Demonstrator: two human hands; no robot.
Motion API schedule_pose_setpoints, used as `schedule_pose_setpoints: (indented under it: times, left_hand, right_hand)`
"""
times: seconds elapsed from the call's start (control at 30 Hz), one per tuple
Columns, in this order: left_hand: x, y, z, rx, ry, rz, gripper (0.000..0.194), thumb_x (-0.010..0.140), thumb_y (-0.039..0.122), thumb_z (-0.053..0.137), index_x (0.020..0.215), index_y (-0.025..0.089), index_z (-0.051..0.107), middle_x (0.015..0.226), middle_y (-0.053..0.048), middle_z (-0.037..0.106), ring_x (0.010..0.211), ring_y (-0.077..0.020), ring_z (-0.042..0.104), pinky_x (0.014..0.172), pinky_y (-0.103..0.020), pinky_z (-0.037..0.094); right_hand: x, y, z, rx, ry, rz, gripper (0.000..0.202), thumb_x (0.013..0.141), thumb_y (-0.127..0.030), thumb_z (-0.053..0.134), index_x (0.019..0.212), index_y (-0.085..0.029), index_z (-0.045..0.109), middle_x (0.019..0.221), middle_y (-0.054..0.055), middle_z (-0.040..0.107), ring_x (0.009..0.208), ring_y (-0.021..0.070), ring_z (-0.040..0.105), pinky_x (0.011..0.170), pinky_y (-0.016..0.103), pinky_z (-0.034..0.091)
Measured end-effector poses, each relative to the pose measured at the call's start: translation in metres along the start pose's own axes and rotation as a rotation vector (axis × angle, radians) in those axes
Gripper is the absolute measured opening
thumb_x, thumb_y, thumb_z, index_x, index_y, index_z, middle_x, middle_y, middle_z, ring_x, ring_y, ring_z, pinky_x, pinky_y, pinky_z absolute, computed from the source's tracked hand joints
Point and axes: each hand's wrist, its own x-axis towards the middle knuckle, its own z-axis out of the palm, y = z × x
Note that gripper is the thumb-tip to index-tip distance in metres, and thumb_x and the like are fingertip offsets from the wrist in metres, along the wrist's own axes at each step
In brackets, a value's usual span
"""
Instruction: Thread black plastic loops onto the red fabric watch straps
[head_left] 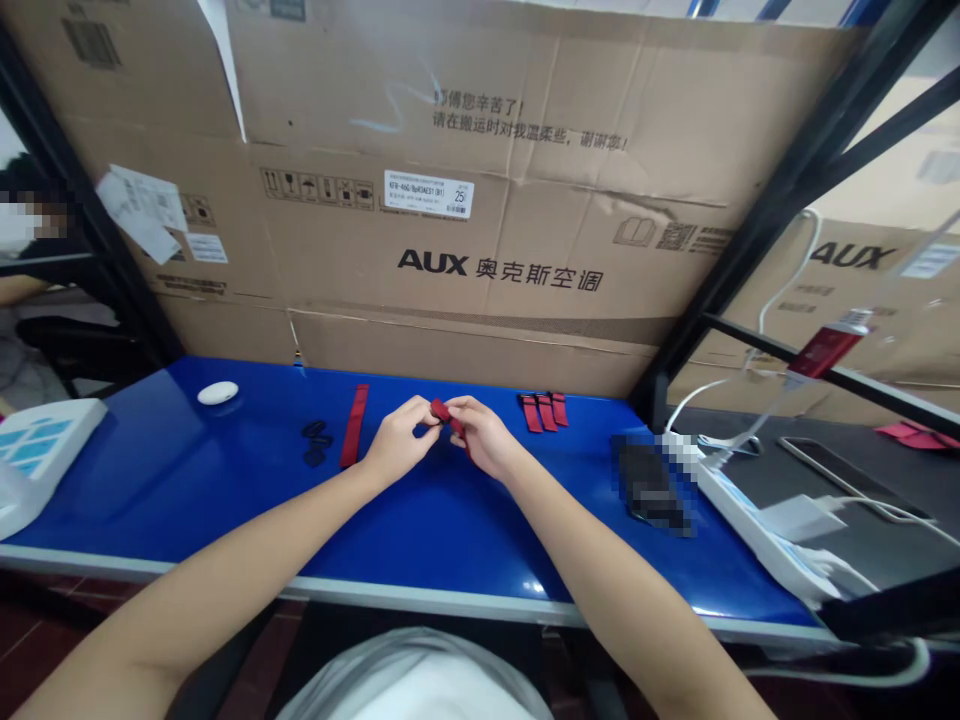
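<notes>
Over the middle of the blue table, my left hand (405,440) and my right hand (484,435) meet around a short red webbing strap (440,409). The fingers of both hands are closed in a pinch on it. A small dark piece, probably a buckle, shows at the strap between my fingertips, partly hidden by them. Left of my left hand lies a flat red strap (355,425), with several loose black buckles (316,440) beside it. Beyond my right hand, three red straps fitted with black buckles (543,412) lie in a row.
A cardboard wall (480,230) closes off the table's back edge. On the right are a dark pixelated object (652,485), a white power strip (750,520) with cables, and a phone (851,478). A white oval object (217,393) and another power strip (45,455) sit left.
</notes>
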Motion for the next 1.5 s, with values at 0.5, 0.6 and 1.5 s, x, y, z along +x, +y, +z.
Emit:
schedule_pose_setpoints:
  times: [0.5,0.6,1.5]
  left_hand:
    - [-0.007,-0.078,-0.158,0.365,-0.419,-0.493,0.014,0.060,0.020,0.076,0.068,0.018,0.064,0.061,0.004,0.046,0.056,-0.0114,0.040,0.054,-0.021,0.032]
    - [-0.015,-0.084,-0.153,0.360,-0.411,-0.510,0.020,0.063,0.027,0.077,0.067,0.019,0.060,0.058,0.005,0.045,0.053,-0.0106,0.037,0.051,-0.021,0.030]
    - [0.009,-0.020,-0.019,-0.777,-0.220,-0.642,0.035,0.065,0.028,0.082,0.096,0.015,0.074,0.091,-0.009,0.073,0.079,-0.0167,0.066,0.074,-0.030,0.054]
  right_hand:
    - [0.023,0.004,-0.038,-0.157,0.227,-0.038,0.038,0.052,-0.043,0.079,0.067,-0.021,0.052,0.062,-0.003,0.053,0.059,0.0120,0.047,0.054,0.025,0.034]
    - [0.023,0.006,-0.040,-0.216,0.212,-0.060,0.035,0.056,-0.045,0.076,0.066,-0.021,0.052,0.063,-0.002,0.054,0.060,0.0127,0.047,0.057,0.026,0.035]
    - [-0.001,-0.008,-0.013,-0.524,-0.195,-0.224,0.016,0.078,-0.034,0.063,0.086,-0.021,0.056,0.079,-0.001,0.057,0.068,0.0126,0.050,0.065,0.025,0.038]
